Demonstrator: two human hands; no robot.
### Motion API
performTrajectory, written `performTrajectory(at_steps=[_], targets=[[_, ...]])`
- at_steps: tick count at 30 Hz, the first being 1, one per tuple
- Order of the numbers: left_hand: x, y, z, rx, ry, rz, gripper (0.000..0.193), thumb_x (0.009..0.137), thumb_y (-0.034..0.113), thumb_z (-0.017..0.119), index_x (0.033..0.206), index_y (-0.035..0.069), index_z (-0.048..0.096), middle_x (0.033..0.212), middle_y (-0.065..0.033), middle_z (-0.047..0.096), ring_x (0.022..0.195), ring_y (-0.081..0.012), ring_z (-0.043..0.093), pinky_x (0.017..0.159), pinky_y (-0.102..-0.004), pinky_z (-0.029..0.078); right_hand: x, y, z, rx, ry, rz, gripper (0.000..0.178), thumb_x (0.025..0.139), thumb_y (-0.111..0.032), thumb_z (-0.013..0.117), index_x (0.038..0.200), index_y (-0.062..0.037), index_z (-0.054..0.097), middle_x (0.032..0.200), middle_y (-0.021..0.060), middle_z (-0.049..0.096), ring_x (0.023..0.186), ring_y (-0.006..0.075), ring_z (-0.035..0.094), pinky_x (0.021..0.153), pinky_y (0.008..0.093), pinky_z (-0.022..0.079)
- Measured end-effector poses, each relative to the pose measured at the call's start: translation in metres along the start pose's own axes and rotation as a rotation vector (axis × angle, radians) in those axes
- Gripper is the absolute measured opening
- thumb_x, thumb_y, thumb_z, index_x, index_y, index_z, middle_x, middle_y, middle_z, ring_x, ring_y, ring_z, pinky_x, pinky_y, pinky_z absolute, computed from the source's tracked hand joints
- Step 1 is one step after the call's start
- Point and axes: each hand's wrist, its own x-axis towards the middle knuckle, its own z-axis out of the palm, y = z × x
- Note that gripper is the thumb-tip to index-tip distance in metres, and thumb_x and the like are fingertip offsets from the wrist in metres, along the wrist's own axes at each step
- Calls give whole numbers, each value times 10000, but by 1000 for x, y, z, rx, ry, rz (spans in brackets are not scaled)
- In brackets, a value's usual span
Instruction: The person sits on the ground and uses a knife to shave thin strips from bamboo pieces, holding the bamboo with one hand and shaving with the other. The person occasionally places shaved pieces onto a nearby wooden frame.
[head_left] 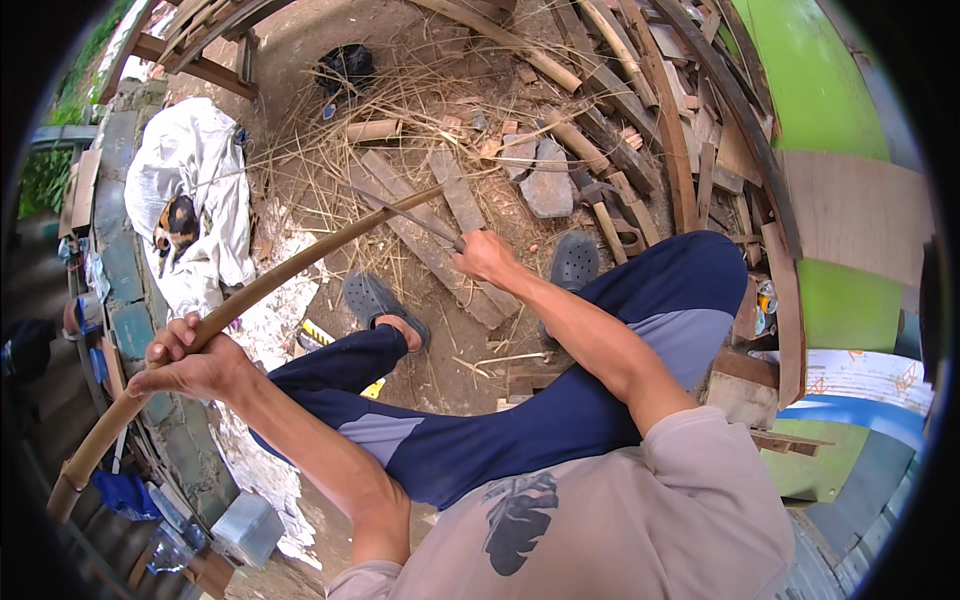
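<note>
A long tan bamboo pole (290, 275) runs from the lower left up toward the middle of the view. My left hand (190, 362) is closed around its lower part, with the thumb along it. In my right hand (487, 257), the fingers are wrapped around the handle of a long thin knife (428, 228). Its blade points up and to the left, crossing the pole close to the pole's far end. Whether the blade touches the bamboo I cannot tell. Below the crossing, wooden planks (412, 232) lie on the ground among thin bamboo strips.
A calico cat (177, 226) lies on a white sack (200, 150) at the left. Grey stones (548, 180) and a hammer (606, 222) lie ahead. Timber and bamboo pieces (640, 130) are piled at the upper right. A clear plastic box (248, 528) stands at the lower left.
</note>
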Motion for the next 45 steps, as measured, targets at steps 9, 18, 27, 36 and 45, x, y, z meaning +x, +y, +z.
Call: performTrajectory(at_steps=[9,18,27,36,45], targets=[[3,0,-5,4,69,-25,639,707,783,486,659,147,457,544,37,313,500,-110,380,558,-266,414,-4,0,2,-60,-8,-15,275,757,-208,627,918,9,678,812,253,668,806,419,664,719,489,529],[10,-3,-2,-9,77,-36,640,699,776,502,657,138,460,556,37,322,505,-114,374,560,-273,419,-2,-5,-3,-100,15,-36,306,755,-217,620,940,18,684,883,251,678,853,416,666,768,483,525],[12,-4,4,-23,28,-54,634,697,775,499,658,143,469,548,36,318,508,-115,379,576,-274,416,27,104,7,-95,-37,348,369,770,-248,598,1009,22,675,1019,257,664,972,397,642,808,466,512],[14,-5,0,-32,26,-57,636,696,779,497,653,145,475,545,39,322,506,-114,376,569,-278,414,25,45,17,-61,-20,127,337,789,-263,595,978,0,688,938,278,669,907,412,663,794,481,521],[14,-6,-14,-41,33,-50,622,707,771,493,647,152,473,549,35,334,511,-117,379,568,-269,404,0,-8,-2,1,-78,78,295,809,-251,587,953,-16,693,901,254,678,827,396,673,747,471,529]])
